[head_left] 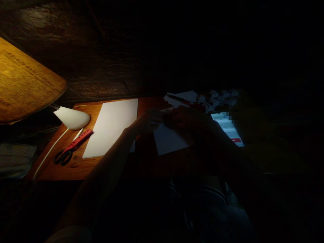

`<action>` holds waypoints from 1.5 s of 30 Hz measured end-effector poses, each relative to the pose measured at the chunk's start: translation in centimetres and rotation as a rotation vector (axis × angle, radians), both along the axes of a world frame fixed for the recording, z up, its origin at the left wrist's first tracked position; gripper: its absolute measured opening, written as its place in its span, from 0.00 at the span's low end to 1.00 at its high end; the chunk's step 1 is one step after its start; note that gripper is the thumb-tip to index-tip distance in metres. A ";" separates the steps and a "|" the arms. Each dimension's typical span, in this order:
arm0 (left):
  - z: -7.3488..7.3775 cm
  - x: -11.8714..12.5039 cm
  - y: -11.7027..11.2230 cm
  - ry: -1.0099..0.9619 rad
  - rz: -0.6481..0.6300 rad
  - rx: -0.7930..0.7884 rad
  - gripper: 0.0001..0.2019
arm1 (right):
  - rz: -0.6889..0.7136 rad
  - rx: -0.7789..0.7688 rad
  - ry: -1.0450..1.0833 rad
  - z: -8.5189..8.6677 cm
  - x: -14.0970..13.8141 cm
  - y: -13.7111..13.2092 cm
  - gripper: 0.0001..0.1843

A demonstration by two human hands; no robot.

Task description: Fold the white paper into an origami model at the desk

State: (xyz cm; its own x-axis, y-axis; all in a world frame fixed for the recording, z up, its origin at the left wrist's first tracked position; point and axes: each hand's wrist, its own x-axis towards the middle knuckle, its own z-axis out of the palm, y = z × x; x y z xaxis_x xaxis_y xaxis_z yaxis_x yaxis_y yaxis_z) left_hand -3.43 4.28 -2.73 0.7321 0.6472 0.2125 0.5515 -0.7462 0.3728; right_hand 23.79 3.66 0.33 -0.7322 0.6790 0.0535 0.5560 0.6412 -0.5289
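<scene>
1. Location: a pale paper piece (pixel 166 110) is between the person's two hands, over the far half of the wooden tabletop (pixel 76 172), midway along its length.
2. Left hand (pixel 148 122): at the piece's left side, fingers bent and apparently pinching it.
3. Right hand (pixel 180 118): at its right side, in deep shadow; whether it grips cannot be told.
4. Governing relation: the piece bridges the hands, with neither clearly nearer. Its long axis is obscured by fingers and poor light.
5. Below the hands, a sheet (pixel 170 140) extends toward the near edge. Whether it joins the piece cannot be determined.
6. Left side: a paper stack (pixel 111 130) lies just beyond the left forearm, long axis running far edge to near edge; scissors (pixel 78 142) lie toward the near left corner, a lamp (pixel 72 118) behind them.
7. Right side: a lit phone (pixel 225 126) lies beyond the right hand; crumpled paper (pixel 222 98) lies toward the far edge.
</scene>
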 end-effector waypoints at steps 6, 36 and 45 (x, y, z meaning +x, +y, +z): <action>0.2 -0.2 -0.2 0.016 0.098 -0.019 0.13 | 0.004 0.026 0.001 0.0 0.0 0.0 0.08; 0.6 3.5 -1.9 0.039 0.300 0.038 0.08 | -0.203 0.130 -0.142 0.4 -0.9 -1.1 0.10; -0.9 3.8 -1.5 -0.111 0.362 -0.001 0.03 | -0.349 0.127 -0.218 1.2 -1.0 -2.0 0.19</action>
State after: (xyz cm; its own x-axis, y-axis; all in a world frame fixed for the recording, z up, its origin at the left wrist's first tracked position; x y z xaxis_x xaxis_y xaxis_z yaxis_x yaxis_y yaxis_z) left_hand 0.37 2.76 -3.59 0.4286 0.8599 0.2773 0.7355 -0.5103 0.4456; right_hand 22.83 1.67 1.58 -0.4633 0.8859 0.0223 0.8412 0.4476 -0.3034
